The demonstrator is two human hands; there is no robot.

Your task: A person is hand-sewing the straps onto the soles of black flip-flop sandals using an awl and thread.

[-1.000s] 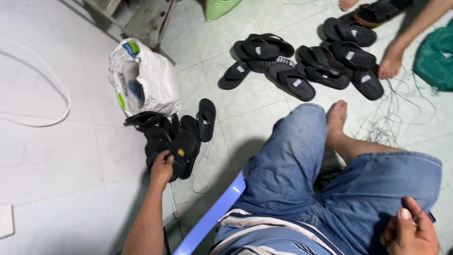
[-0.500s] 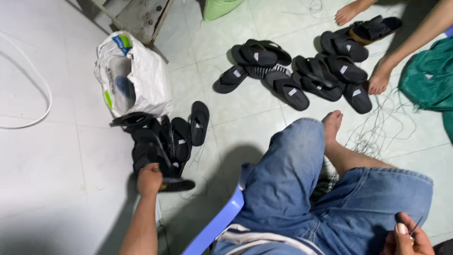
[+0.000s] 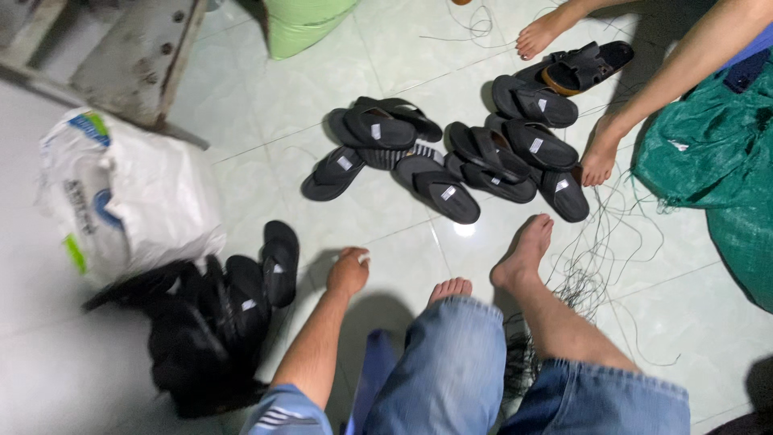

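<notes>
I read this as sorting black sandals, with my left hand (image 3: 349, 272) low over the floor tiles (image 3: 241, 105) between two lots. Its fingers are curled under and I see only its back. A small pale speck shows at the fingertips, but I cannot tell whether the hand grips anything. My right hand is out of view.

The nearest sandal (image 3: 280, 262) lies just to the left of the hand, apart from it, at the edge of a dark heap (image 3: 209, 322) that spills from beside a white sack (image 3: 129, 201). A larger spread of sandals (image 3: 435, 161) lies ahead of the hand and to its right, well apart from it.

In my judgement, taking a sandal from either lot calls for the fingers to uncurl and the arm to reach out, a short way left or a longer way forward.

Loose threads (image 3: 596, 258) trail on the floor to the right, beyond my foot (image 3: 523, 254). Another person's foot (image 3: 600, 157) rests past the far sandals.
</notes>
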